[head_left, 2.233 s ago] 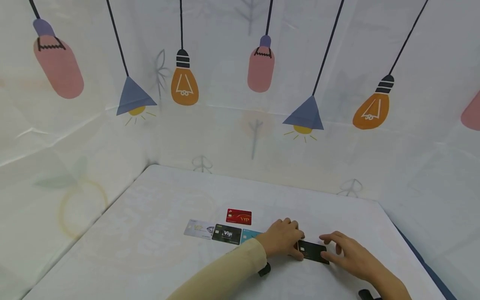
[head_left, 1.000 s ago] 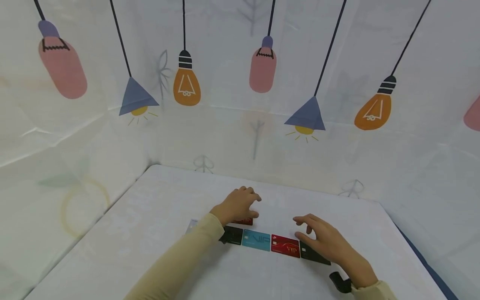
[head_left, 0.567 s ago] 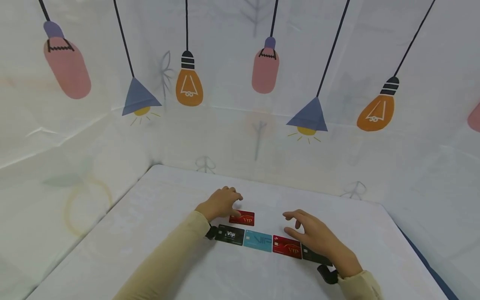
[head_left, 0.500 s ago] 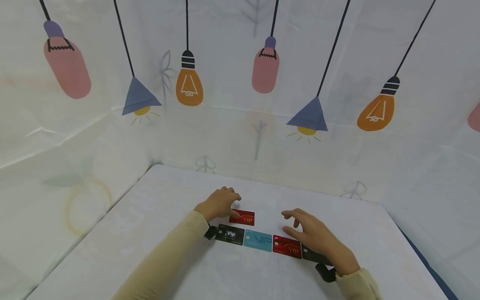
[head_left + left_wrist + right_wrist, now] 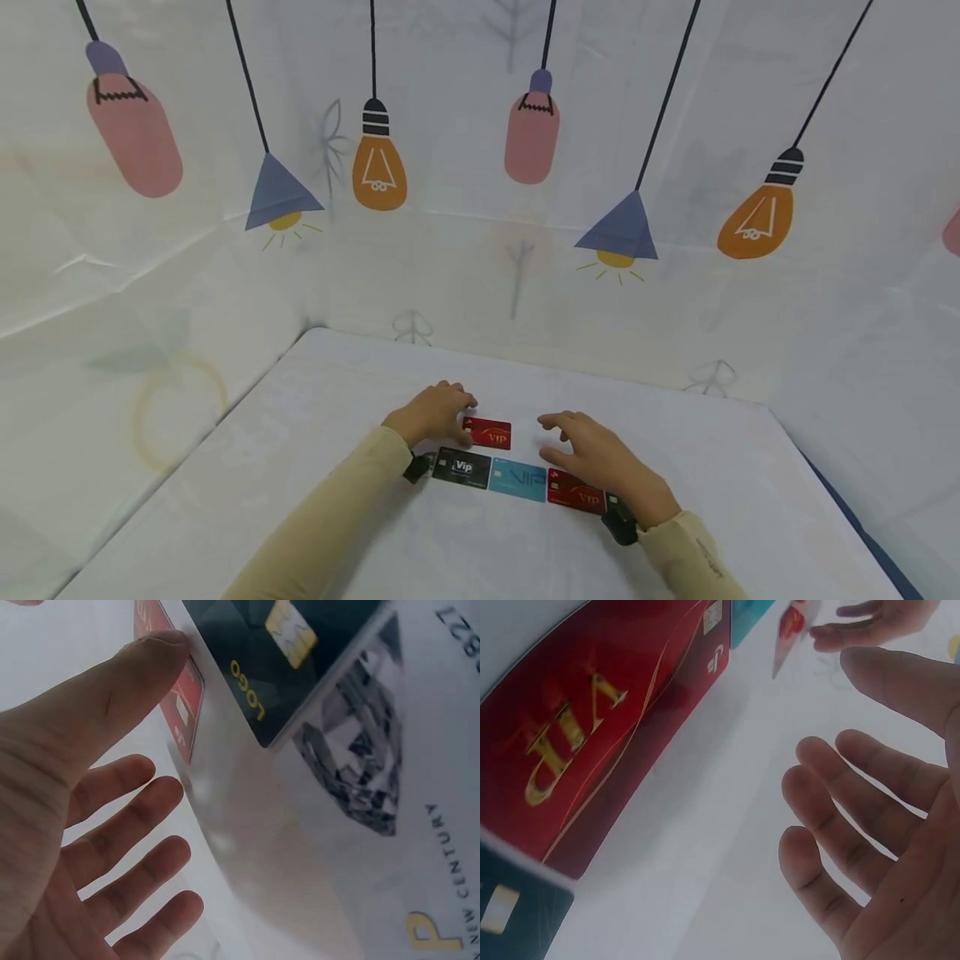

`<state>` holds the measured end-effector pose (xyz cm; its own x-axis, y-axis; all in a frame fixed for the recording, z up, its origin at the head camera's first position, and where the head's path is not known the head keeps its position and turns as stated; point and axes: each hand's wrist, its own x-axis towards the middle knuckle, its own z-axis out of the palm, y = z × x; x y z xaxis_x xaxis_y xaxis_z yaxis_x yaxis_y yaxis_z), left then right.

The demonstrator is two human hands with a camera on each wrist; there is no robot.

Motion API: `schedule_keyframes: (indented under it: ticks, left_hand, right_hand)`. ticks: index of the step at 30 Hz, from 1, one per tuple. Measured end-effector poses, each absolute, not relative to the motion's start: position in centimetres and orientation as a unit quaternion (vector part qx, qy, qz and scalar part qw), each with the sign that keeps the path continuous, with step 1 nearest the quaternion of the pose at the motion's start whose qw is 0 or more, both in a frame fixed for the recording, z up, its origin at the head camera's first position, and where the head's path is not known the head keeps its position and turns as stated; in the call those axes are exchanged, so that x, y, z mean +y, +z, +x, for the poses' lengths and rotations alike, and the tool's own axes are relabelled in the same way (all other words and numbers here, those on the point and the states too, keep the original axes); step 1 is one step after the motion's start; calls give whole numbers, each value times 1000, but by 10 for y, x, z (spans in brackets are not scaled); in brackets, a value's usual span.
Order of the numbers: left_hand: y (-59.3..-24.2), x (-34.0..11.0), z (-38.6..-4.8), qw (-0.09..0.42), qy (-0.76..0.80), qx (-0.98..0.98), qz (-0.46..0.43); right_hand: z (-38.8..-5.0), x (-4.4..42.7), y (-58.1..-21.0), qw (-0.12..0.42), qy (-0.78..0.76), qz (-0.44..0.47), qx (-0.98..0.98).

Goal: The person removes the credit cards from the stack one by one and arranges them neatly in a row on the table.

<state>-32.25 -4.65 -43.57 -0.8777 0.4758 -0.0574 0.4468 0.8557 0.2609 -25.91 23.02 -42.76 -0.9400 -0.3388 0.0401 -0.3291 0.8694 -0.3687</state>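
My left hand [image 5: 431,414] is at the left end of a red VIP card [image 5: 492,434] that lies alone above a row of cards. Its thumb overlaps that card's edge; whether it touches cannot be told. Its fingers are loosely bent with nothing between them. My right hand [image 5: 592,454] hovers, fingers spread, to the right of that card and over the row. The row holds a black Vip card [image 5: 462,468], a blue VIP card [image 5: 517,480], a second red VIP card [image 5: 575,492] and a dark green card [image 5: 517,900], mostly covered by my right wrist in the head view.
A silver card with a diamond print [image 5: 360,757] lies at the row's left end, hidden behind my left forearm in the head view. Black wrist cameras [image 5: 621,523] sit low over the row. A white sheet printed with lamps [image 5: 450,275] hangs behind the white table [image 5: 360,358].
My left hand has left the row's right part and gone left and up to the lone red card. My right hand has moved left, off the dark green card's end. The cards stay put.
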Motion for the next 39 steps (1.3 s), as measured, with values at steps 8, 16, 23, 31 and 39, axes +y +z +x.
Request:
schedule_keyframes:
  ticks: [8,16,23,31,39]
  left_hand:
    - [-438,-48,-323,59,122,960,247]
    - [-440,-44,-325,63,120,956,259]
    - [-438,-41,-323,66,107,957,263]
    - [-435,-41,-318,71,100,956,267]
    - [-433,-43,-316,61,88,955,275]
  right_hand:
    - [-271,213,-426,33,-194,-193,961]
    - [-287,197,-432,62,-206,-188,958]
    - [-295,190,-437,74,-202,-188,958]
    - [-299,188,-443,84,-200,-195,956]
    - [-300,183,-444,81,-192,-217,954]
